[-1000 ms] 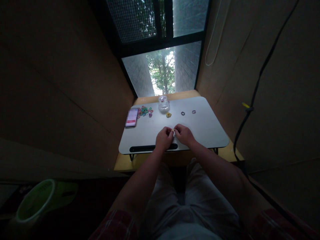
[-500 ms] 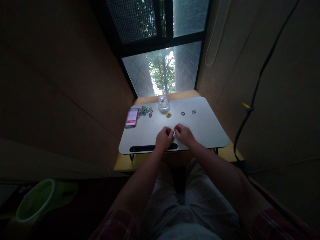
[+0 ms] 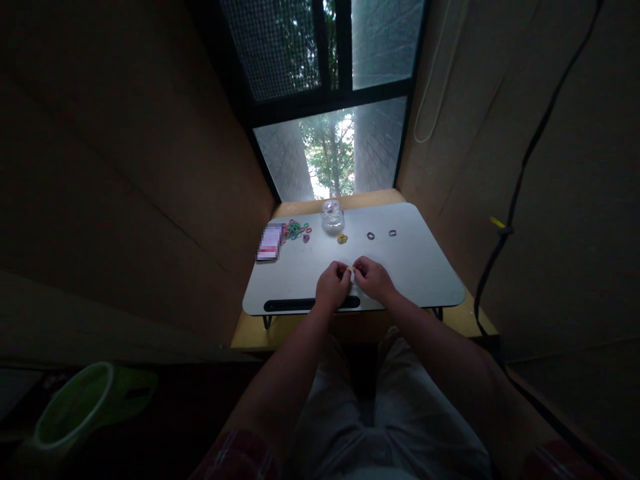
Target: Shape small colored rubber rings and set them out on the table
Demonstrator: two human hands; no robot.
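My left hand (image 3: pixel 333 284) and my right hand (image 3: pixel 373 279) meet above the front middle of a white lap table (image 3: pixel 415 267). Their fingertips pinch a small yellow hair tie (image 3: pixel 351 268) from both sides, and the fingers partly cover it. Beyond them lies a little cluster of yellow hair ties (image 3: pixel 342 238). To the right are a dark hair tie (image 3: pixel 371 236) and a purple one (image 3: pixel 393 233), set apart from each other. A heap of mixed coloured hair ties (image 3: pixel 296 230) sits at the back left, with a purple bunch (image 3: pixel 306 238) at its edge.
A clear plastic container (image 3: pixel 333 220) with its lid raised stands at the back of the table. A phone (image 3: pixel 270 242) with a blurred screen lies at the left edge. Along the front runs a black slot (image 3: pixel 287 305). A green basket (image 3: pixel 75 403) is at lower left.
The whole view has shifted slightly, with the table lower in the picture. My hands stay together at the same place, and more of the yellow hair tie shows between the fingertips.
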